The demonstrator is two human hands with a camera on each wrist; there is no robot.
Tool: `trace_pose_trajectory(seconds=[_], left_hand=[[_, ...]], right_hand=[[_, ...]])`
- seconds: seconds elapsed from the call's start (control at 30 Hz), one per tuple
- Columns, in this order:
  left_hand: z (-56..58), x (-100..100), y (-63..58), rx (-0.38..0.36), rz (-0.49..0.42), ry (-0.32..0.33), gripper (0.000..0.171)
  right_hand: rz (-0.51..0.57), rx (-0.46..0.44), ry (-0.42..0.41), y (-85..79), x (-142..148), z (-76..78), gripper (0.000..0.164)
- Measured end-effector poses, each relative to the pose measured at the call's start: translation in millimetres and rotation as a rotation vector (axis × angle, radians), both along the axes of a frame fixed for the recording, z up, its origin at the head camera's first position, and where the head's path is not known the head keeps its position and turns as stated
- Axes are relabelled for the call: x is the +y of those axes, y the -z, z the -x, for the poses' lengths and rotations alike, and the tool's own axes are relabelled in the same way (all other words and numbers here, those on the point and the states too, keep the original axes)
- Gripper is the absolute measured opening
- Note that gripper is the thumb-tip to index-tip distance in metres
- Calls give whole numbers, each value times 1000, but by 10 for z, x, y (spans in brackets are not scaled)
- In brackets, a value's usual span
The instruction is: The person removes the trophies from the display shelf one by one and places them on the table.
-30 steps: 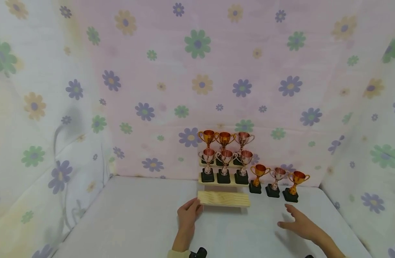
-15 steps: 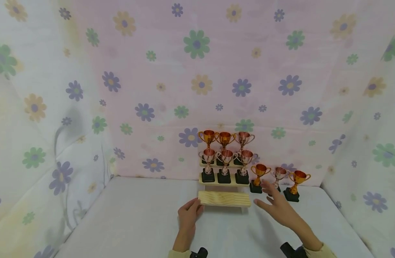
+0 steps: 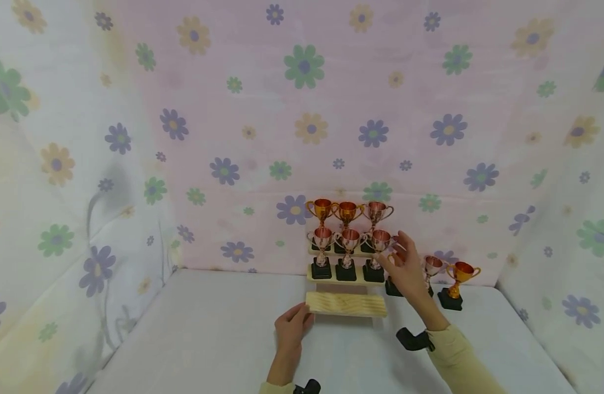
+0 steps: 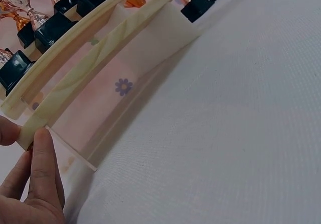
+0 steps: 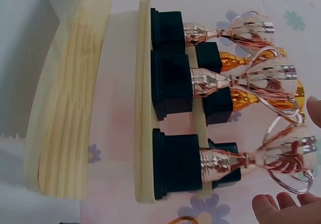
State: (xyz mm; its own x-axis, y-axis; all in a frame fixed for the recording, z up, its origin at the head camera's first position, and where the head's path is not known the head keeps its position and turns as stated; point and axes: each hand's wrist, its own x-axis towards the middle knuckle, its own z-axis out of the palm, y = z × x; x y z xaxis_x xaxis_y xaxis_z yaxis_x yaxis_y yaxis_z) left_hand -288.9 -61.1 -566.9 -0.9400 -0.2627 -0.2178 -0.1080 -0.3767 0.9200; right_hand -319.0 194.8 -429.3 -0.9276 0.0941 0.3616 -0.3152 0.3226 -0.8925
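Note:
A three-tier display stand with wooden shelves (image 3: 346, 305) and clear sides stands on the white table. My left hand (image 3: 289, 331) pinches the left end of its bare lowest shelf between thumb and fingers, as the left wrist view (image 4: 42, 179) confirms. Rose-gold trophies on black bases fill the middle shelf. Around the cup of the rightmost one (image 5: 296, 153), my right hand (image 3: 406, 271) spreads its thumb and fingers, one on each side; contact cannot be told. Gold and rose-gold trophies (image 3: 347, 210) stand on the top shelf, partly hidden.
Right of the stand, on the white table (image 3: 223, 328), are a gold trophy (image 3: 462, 273), a rose-gold trophy (image 3: 433, 266) and another mostly hidden behind my right hand. Flowered cloth (image 3: 262, 131) encloses the back and sides.
My right hand has moved left and up from before the loose trophies to the rightmost trophy on the middle shelf. My left hand keeps its hold on the lowest shelf.

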Motion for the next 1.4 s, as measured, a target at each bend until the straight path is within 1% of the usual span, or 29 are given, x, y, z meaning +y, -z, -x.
trace_pose_trajectory(seconds=[0.2, 0.33, 0.53, 0.67, 0.97, 1.07, 1.13, 1.27, 1.4], left_hand=[[2, -6, -15, -3, 8, -6, 36], [-2, -7, -18, 1, 6, 1, 36], [-17, 3, -12, 32, 5, -1, 35], [-23, 1, -6, 48, 2, 0, 35], [-16, -6, -25, 42, -5, -7, 34], [-26, 0, -33, 49, 0, -8, 34], [-32, 2, -35, 54, 5, -7, 35], [-33, -2, -33, 44, 10, -7, 34], [-23, -2, -25, 33, 9, -9, 34]], right_hand=[[109, 20, -17, 39, -115, 174, 78], [174, 40, -6, 73, -149, 246, 72], [232, 130, 21, 111, -154, 273, 59], [245, 146, 60, 126, -143, 273, 52], [206, 181, 180, 131, -161, 226, 52], [214, 175, 214, 135, -163, 162, 52], [201, 170, 238, 142, -158, 102, 52], [190, 208, 236, 202, -116, -9, 50], [209, 267, 185, 289, -44, -106, 50]])
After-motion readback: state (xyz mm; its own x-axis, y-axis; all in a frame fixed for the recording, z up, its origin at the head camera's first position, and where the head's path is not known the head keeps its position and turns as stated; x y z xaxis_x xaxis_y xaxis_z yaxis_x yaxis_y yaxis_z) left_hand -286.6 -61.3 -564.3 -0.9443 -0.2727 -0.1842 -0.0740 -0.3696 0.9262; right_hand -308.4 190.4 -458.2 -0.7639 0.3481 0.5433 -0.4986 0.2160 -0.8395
